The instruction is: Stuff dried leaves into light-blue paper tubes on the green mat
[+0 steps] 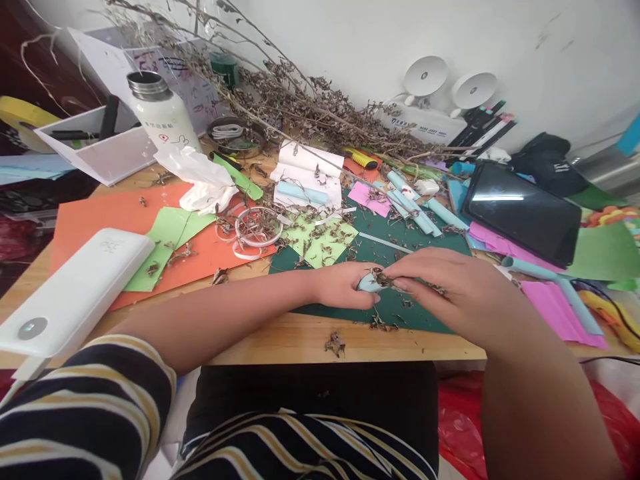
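- My striped sleeve [85,407] lies nearest, with the white power bank [80,287] beside it; beyond my lap runs the edge of the wooden table [280,340].
- My left hand [345,283] is curled closed around a blue paper tube [369,283], just above the green mat [423,317]; my right hand [450,287] pinches dry leaf bits [383,276] at its mouth, thumb and forefinger nearly together.
- I judge this partway along: the tube is already rolled and leaf shows at its mouth, yet some juts past the rim and more lies loose on the mat; how full it is inside, I cannot tell.
- The tube's open end points right, towards my right fingers; its long axis seems to run leftward into my left palm, where the rest is hidden.
- Farther off lie other rolled blue tubes [414,212]; behind them dried branches [320,110] stretch along the wall [340,33].
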Tool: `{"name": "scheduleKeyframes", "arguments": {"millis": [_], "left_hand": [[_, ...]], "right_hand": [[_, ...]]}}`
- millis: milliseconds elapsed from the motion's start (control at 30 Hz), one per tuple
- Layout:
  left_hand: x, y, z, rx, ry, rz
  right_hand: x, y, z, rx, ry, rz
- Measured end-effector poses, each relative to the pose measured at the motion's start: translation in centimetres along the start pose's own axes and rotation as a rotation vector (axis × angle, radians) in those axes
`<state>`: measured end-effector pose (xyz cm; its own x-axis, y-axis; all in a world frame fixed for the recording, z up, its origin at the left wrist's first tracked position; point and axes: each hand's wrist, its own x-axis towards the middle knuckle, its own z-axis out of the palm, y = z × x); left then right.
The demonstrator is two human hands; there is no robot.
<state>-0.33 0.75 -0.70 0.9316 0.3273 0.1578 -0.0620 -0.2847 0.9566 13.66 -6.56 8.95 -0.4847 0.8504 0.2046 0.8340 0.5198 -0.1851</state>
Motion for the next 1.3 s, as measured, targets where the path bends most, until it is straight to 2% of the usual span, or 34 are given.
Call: {"name": "scheduleKeyframes", "arguments": {"millis": [133, 300, 467, 533, 667, 800, 1000, 1100, 1200, 1300], "left_hand": [[0.1, -0.3, 0.1, -0.013, 0.003, 0.005], [0.0, -0.1, 0.1, -0.019, -0.002, 0.016], [-0.1, 0.0, 0.1, -0.012, -0.001, -0.031], [-0.1, 0.0, 0.1, -0.012, 0.006, -0.024], [-0.1, 0.0, 0.0, -0.004, 0.01, 0.047], [-0.1, -0.1, 0.0, -0.008, 0.019, 0.049], [0.0, -0.6, 0.1, -0.036, 0.001, 0.079], [0.0, -0.7, 0.1, -0.029, 0.02, 0.09], [0.0, -0.4, 0.0, -0.002, 0.03, 0.079], [0.1, -0.2, -0.2, 0.026, -0.054, 0.147]], "right_hand": [[0.0, 0.0, 0.4, 0.02, 0.021, 0.132], [-0.1, 0.4, 1.7, 0.075, 0.135, 0.096], [-0.5, 0.5, 2.7, 0.065, 0.204, 0.071], [-0.9, 0.5, 2.7, 0.042, 0.194, 0.021], [-1.4, 0.4, 2.3, 0.023, 0.077, -0.019], [-1.5, -0.1, 2.5, 0.101, 0.064, 0.074], [-0.8, -0.7, 4.3, 0.33, 0.262, 0.323], [-0.6, -0.7, 5.0, 0.425, 0.359, 0.378], [-0.5, -0.6, 5.0, 0.434, 0.382, 0.297], [-0.5, -0.5, 4.5, 0.298, 0.325, 0.191]]}}
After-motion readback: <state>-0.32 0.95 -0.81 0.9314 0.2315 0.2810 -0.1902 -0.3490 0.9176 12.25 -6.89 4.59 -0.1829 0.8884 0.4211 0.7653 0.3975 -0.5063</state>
